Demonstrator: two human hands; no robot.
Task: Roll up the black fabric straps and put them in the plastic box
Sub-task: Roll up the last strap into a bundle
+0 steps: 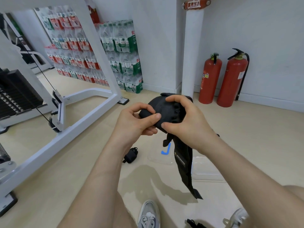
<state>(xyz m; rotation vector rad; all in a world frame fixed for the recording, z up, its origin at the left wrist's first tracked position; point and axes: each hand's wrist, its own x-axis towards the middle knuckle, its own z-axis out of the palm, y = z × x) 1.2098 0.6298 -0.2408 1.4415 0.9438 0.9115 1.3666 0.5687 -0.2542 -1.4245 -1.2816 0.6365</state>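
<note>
From the head camera, you hold the black fabric strap (pixel 162 105) in mid-air in front of you. Your left hand (pixel 137 120) pinches the wound end between thumb and fingers, which looks meant to stop the coil springing loose. Your right hand (pixel 186 122) curls over the bundle from three o'clock, so each grip is clamped on the strap. The loose tail (pixel 183 163) hangs down towards five o'clock, free to feed into the roll; by my reading the rolling is partly done.

The clear plastic box (pixel 210 170) lies on the floor below your right forearm and is hard to make out. At seven o'clock from your hands a rolled strap (pixel 130 156) sits on the floor outside the box, so it probably needs putting away too.

The floor (pixel 69 162) is pale and glossy. Two red fire extinguishers (pixel 209 79) stand against the wall at two o'clock. Bottled water packs (pixel 125 55) are stacked at eleven o'clock. A white machine frame (pixel 82 112) with a weight stack (pixel 16 92) fills nine o'clock.
</note>
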